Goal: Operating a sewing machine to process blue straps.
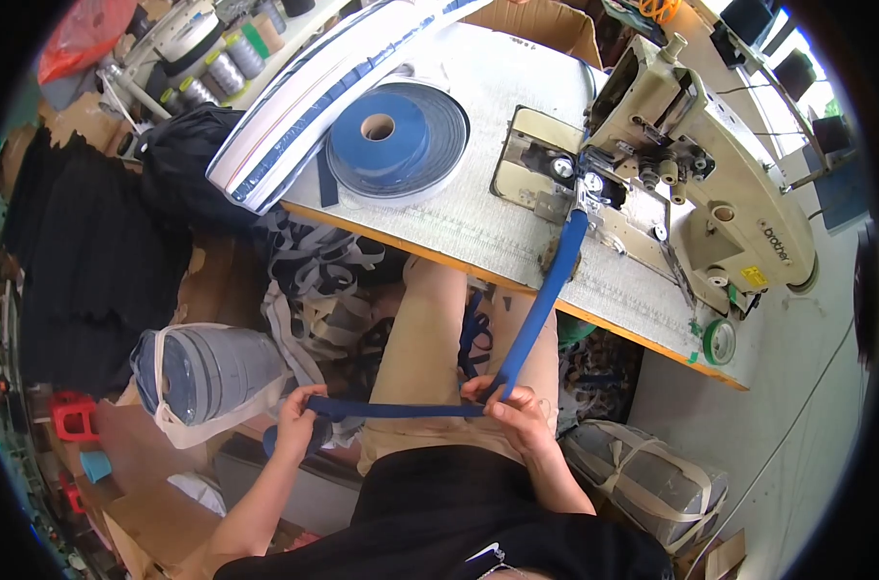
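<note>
A blue fabric strap (558, 270) runs from the presser area of the sewing machine (710, 145) down over the table edge to my lap. My right hand (520, 418) pinches it where it bends sharply to the left. From there the strap stretches almost level over my thighs to my left hand (297, 418), whose fingers are closed on its other part. Both hands are below the table, above my lap. On the table, left of the machine, lies a large roll of blue tape (401, 145) with a smaller blue roll on top.
Long white and blue bands (304, 106) arch over the table's left end. A green tape roll (719, 341) sits at its right corner. Wrapped grey bundles (217, 372) stand at both sides, with loose strips (314, 256) under the table. Thread cones (222, 72) are far left.
</note>
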Demonstrator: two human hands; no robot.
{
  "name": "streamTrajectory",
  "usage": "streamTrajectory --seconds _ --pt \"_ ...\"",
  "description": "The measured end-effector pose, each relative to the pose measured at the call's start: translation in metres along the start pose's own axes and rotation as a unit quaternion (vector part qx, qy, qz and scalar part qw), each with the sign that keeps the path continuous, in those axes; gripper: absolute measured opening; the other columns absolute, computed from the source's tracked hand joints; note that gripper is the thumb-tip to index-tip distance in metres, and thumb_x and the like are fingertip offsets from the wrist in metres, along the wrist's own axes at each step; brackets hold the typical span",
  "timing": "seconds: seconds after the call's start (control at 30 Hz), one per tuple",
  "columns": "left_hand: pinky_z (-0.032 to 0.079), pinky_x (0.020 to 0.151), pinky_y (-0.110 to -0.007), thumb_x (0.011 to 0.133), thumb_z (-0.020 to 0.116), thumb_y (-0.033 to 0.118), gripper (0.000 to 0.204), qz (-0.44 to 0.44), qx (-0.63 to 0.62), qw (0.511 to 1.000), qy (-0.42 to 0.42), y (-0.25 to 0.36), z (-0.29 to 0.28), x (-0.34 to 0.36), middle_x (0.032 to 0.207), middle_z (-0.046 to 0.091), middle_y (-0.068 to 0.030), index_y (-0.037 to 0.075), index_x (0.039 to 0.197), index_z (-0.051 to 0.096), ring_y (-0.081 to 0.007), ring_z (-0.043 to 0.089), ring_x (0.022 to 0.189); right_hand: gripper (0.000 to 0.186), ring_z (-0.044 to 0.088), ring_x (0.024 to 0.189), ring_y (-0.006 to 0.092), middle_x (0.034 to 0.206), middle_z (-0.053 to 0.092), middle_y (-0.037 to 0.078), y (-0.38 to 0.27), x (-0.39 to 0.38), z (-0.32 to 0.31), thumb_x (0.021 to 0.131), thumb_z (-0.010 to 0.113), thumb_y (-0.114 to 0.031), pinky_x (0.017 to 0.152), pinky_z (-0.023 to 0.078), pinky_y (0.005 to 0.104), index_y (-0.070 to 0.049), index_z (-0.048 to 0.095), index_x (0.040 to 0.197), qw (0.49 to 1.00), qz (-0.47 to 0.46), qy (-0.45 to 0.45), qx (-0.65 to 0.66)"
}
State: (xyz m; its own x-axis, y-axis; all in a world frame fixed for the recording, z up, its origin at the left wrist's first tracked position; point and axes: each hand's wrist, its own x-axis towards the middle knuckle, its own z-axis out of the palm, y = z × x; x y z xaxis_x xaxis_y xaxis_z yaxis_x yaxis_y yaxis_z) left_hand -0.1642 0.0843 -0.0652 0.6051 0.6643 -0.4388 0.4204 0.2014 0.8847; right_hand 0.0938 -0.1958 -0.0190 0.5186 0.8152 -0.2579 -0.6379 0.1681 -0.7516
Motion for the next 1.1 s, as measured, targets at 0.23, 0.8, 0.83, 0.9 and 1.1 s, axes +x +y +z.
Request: streamTrajectory --seconds 0.23,0.8,0.83,0.9,1.1 --pt "0.057 0.073 -0.029 0.091 0.053 -0.011 0.021 -0.161 -0.166 0.952 -0.200 0.030 -0.007 0.001 0.103 0.070 -0.0139 0.001 0.108 0.053 -0.0216 0.071 0.087 0.016 0.056 0.117 0.0305 0.123 0.059 0.021 0.001 0.000 0.000 0.088 0.067 -0.016 0.106 0.040 0.0456 -0.001 0.069 0.086 1.000 -0.006 -0.011 -0.001" --pt "0.049 0.082 -0.028 0.088 0.073 0.013 0.018 -0.133 0.123 0.847 -0.499 0.064 0.011 -0.013 0.092 0.071 -0.0047 -0.002 0.099 0.072 -0.0105 0.062 0.085 0.017 0.056 0.117 0.0312 0.122 0.060 0.021 0.003 0.000 0.000 0.088 0.067 -0.018 0.106 0.039 0.0463 -0.002 0.070 0.085 1.000 -0.012 -0.009 0.004" --pt "0.049 0.082 -0.027 0.090 0.072 0.014 0.018 -0.142 0.125 0.845 -0.499 0.065 0.013 -0.014 0.090 0.071 -0.0041 -0.002 0.099 0.072 -0.0096 0.062 0.084 0.017 0.056 0.117 0.0312 0.122 0.060 0.021 0.003 0.000 0.000 0.088 0.067 -0.018 0.106 0.039 0.0463 -0.002 0.070 0.085 1.000 -0.012 -0.009 0.004" --pt "0.049 0.081 -0.027 0.090 0.072 0.014 0.019 -0.139 0.112 0.846 -0.503 0.066 0.014 -0.015 0.090 0.071 -0.0033 -0.002 0.101 0.072 -0.0086 0.062 0.083 0.017 0.056 0.117 0.0313 0.122 0.060 0.021 0.004 -0.001 -0.002 0.089 0.067 -0.018 0.106 0.039 0.0465 -0.002 0.070 0.086 1.000 -0.008 -0.010 -0.002" --pt "0.048 0.081 -0.024 0.093 0.069 0.016 0.017 -0.144 0.087 0.852 -0.495 0.070 0.022 -0.014 0.088 0.068 0.0000 0.000 0.100 0.069 -0.0056 0.060 0.084 0.012 0.055 0.116 0.0236 0.124 0.061 0.017 0.001 0.001 -0.001 0.089 0.069 -0.013 0.099 0.041 0.0366 -0.001 0.070 0.088 0.999 -0.010 -0.025 0.030"
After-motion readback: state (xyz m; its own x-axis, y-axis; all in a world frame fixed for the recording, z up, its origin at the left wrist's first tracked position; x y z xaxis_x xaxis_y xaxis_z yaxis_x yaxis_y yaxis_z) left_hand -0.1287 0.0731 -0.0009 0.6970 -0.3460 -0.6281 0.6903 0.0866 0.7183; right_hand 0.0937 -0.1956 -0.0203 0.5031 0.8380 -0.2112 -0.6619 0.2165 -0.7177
